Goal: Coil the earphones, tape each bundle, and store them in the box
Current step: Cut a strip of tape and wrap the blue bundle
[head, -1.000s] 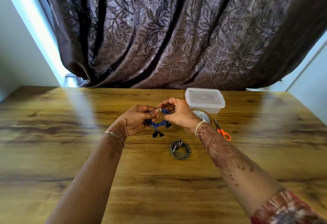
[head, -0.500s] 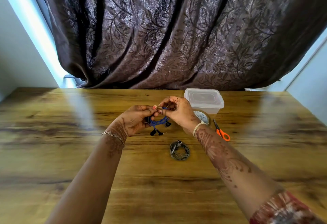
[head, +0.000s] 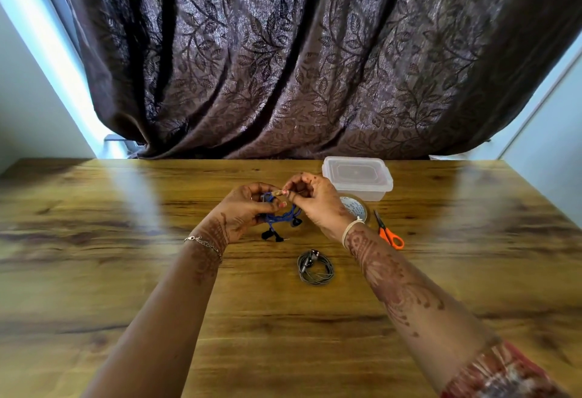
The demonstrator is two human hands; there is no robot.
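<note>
Wooden surface point(head: 94, 271) w/ strong grain fills the lower half of the head view; a dark leaf-pattern curtain point(head: 283, 67) hangs behind its far edge, pale walls either side. Both hands are raised just above the surface, near centre. Left hand point(head: 242, 212) has its fingers curled round the blue earphones point(head: 282, 216), a loose coiled bundle w/ black earbuds and the plug dangling below the hand. Right hand point(head: 318, 205) is close against the left, thumb and forefinger pinched on a small tan strip point(head: 278, 192) at the top of the bundle, prob tape, too small to be sure; other fingers bent. A 2nd set, the grey earphones point(head: 315, 267), lies coiled flat on the surface nearer the person, between the forearms, apart from both hands. The clear plastic box point(head: 357, 177) sits by the far edge, lid on, just behind the right hand. A tape roll point(head: 356, 208) lies flat in front of the box, partly hidden by the right wrist. Orange-handled scissors point(head: 389, 232) lie just right of the roll, blades pointing away. Chain bracelet point(head: 204, 244) on left wrist, pale band point(head: 351, 227) on right.
</note>
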